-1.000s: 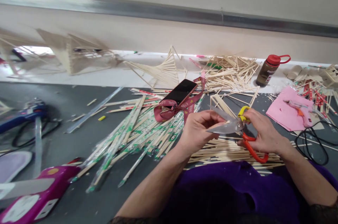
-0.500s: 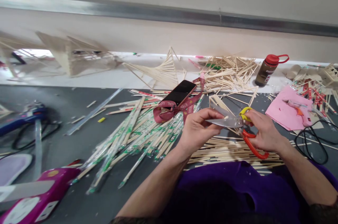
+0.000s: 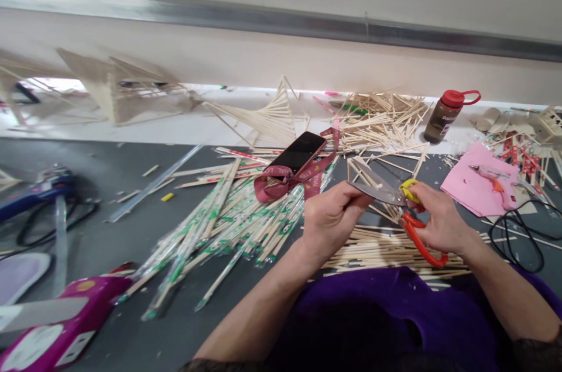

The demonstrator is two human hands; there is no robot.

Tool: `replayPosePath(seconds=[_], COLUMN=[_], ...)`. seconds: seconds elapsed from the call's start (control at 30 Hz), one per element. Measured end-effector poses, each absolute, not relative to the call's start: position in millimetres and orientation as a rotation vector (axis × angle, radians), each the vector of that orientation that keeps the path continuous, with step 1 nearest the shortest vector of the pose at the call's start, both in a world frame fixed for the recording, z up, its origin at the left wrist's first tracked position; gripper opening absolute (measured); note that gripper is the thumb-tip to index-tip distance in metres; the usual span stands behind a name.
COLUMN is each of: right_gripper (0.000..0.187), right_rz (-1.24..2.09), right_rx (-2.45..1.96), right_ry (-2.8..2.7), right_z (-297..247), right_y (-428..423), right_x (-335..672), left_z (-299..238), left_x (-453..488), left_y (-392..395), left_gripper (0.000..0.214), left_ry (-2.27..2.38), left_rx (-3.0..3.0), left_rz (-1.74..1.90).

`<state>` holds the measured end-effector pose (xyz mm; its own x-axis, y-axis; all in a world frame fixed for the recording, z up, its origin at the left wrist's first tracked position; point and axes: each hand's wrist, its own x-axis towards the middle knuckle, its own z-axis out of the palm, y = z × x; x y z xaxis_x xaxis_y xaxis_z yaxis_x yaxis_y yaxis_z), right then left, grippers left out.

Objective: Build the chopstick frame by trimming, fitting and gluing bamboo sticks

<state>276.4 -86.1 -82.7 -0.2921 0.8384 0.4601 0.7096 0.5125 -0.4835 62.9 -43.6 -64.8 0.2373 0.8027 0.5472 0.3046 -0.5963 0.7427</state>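
My right hand (image 3: 443, 223) grips a pair of scissors (image 3: 383, 193) by its handles, one yellow and one red. The blades are spread and point left. My left hand (image 3: 329, 220) is closed, thumb pressed to fingers, right at the lower blade; whatever lies in that pinch is hidden. Beneath both hands, bare wooden sticks (image 3: 369, 256) lie in a layer in front of my purple clothing. Behind the blades stands a small frame of thin sticks (image 3: 360, 168).
Plastic-wrapped chopsticks (image 3: 237, 226) are heaped to the left, with a phone (image 3: 301, 152) and a pink strap (image 3: 273, 186) on top. Farther back are a stick model (image 3: 272, 117), loose sticks (image 3: 377, 120) and a bottle (image 3: 443, 117). A glue gun (image 3: 496, 179) lies right on pink paper (image 3: 461, 188).
The fingers of my left hand have curled in against the lower blade. The small pale piece seen between the blades earlier no longer shows. The scissors have barely moved.
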Motion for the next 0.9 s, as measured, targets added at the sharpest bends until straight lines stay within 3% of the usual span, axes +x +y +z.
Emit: replayPosePath(seconds=[0.27,0.47,0.9], right_gripper=[0.016,0.012,0.019], right_rz=[0.274,0.289,0.346], right_rx=[-1.184,-1.157,-1.055], right_ry=[-2.135,-2.182,-2.27], right_z=[-75,-69,-64], right_y=[-85,-85,-84], right_x=[285,293,305], left_z=[-66,-69,-62], left_x=[65,67,71], left_y=[-46,-45,-49], left_gripper=[0.019,0.039,0.04], left_ry=[0.838,0.749,0.569], left_rx=[1.531,1.151,0.796], left_rz=[1.119,0.928,0.558])
